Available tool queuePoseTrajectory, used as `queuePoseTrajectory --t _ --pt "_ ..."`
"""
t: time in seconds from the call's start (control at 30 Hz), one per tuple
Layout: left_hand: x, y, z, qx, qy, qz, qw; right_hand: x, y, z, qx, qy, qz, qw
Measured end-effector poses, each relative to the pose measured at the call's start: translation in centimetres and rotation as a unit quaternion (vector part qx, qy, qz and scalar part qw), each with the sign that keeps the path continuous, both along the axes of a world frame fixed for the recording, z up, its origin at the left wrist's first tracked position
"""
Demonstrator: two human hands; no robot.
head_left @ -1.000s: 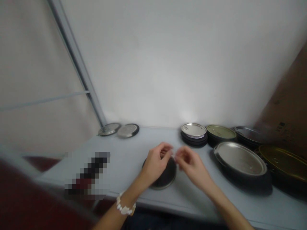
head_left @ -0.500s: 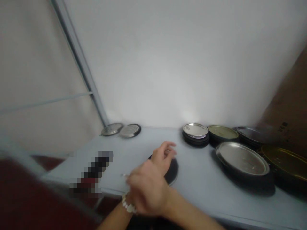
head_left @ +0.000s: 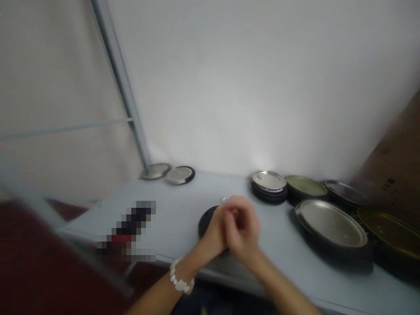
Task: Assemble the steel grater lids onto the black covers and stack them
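Note:
A dark round lid (head_left: 206,221) lies on the pale table (head_left: 177,210) near its front edge. Both hands meet just above it. My left hand (head_left: 219,229), with a white bead bracelet at the wrist, is curled and mostly covered by my right hand (head_left: 242,227), whose fingers are bent inward. Something small and pale shows at the fingertips, too blurred to name. The hands hide most of the lid.
Stacks of round metal lids (head_left: 269,183) and larger silver (head_left: 330,218) and gold (head_left: 387,223) ones fill the right side of the table. Two small lids (head_left: 179,175) lie at the back left by a metal post (head_left: 126,92). A brown cardboard sheet (head_left: 393,162) leans at the right.
My right hand swung to the left across my left wrist half a second ago and has come back to the right, over my left hand above the dark lid. The camera shifted slightly.

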State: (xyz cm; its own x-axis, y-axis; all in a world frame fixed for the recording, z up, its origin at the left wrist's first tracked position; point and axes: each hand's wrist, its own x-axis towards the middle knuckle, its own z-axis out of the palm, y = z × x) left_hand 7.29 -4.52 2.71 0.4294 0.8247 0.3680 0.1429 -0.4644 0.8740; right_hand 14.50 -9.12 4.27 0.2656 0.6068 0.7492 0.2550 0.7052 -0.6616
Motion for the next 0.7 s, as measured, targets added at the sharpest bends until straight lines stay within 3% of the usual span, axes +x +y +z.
queuePoseTrajectory --t 0.1,0.2,0.33,0.43,0.57,0.7 --pt "-0.4 -0.1 1.0 0.029 0.034 0.029 0.999 3.4 3.2 0.1 -0.048 0.11 -0.163 0.979" --pt "-1.0 0.4 1.8 0.047 0.05 0.059 0.996 6.0 3.6 0.1 -0.017 0.116 -0.181 0.976" --pt "-1.1 1.0 1.6 0.065 0.059 0.078 0.993 5.8 0.0 0.1 -0.083 -0.005 -0.057 0.995" --pt "-1.0 0.9 1.5 0.063 0.066 0.073 0.993 4.7 -2.4 0.5 -0.164 0.11 0.098 0.975" --pt "-1.0 0.3 2.1 0.028 0.016 0.01 0.999 5.1 -2.5 0.8 -0.244 0.323 0.285 0.869" --pt "-1.1 -0.5 3.1 -0.018 -0.043 -0.029 0.998 6.9 -1.0 0.1 -0.292 0.443 0.344 0.775"
